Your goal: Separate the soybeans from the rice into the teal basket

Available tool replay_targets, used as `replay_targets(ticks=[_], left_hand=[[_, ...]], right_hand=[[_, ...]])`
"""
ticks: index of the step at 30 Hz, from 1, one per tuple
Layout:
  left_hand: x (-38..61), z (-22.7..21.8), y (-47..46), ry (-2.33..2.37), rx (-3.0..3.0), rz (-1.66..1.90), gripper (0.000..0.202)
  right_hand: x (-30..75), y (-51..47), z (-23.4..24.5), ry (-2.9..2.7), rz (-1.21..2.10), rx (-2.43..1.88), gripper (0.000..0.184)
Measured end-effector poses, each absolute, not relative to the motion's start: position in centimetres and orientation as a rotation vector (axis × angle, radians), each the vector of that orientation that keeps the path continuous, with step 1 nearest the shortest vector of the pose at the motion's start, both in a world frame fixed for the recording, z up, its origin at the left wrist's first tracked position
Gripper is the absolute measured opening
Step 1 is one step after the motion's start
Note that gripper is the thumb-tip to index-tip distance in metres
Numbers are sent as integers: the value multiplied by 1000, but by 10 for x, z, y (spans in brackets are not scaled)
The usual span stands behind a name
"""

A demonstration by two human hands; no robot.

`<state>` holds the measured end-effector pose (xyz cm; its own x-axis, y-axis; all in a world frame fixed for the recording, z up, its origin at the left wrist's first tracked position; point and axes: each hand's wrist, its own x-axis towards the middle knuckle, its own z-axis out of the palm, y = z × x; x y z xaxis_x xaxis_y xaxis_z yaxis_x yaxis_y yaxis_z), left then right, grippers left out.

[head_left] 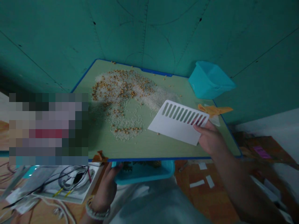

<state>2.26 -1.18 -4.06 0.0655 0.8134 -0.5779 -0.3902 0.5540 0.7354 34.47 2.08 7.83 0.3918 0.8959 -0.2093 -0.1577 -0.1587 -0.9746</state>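
Note:
My right hand [211, 140] grips a white plastic scraper card [178, 121] with a row of slots along its top edge, held tilted above a green table [149, 146] with a blue rim. A spread of white rice mixed with yellow-brown beans [122, 99] lies on the table's left and middle. My left hand [107, 186] holds a turquoise tray [144, 172] by its left end, just under the table's near edge; some grains lie inside it.
A turquoise bin [210, 79] stands at the table's far right corner, with orange scraps [213, 109] beside it. Teal walls close in behind. Cables and papers [67, 183] lie at the lower left; paper strips dot the brown floor.

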Motion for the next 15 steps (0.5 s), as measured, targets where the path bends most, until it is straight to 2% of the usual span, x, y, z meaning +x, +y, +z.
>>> replay_targets(ticks=[12, 15], left_hand=[[37, -32, -9, 1204, 434, 926, 37], [33, -35, -11, 1162, 454, 939, 36]], right_hand=[[330, -44, 75, -682, 1250, -1484, 17], [332, -40, 75, -702, 1309, -1472, 22]])
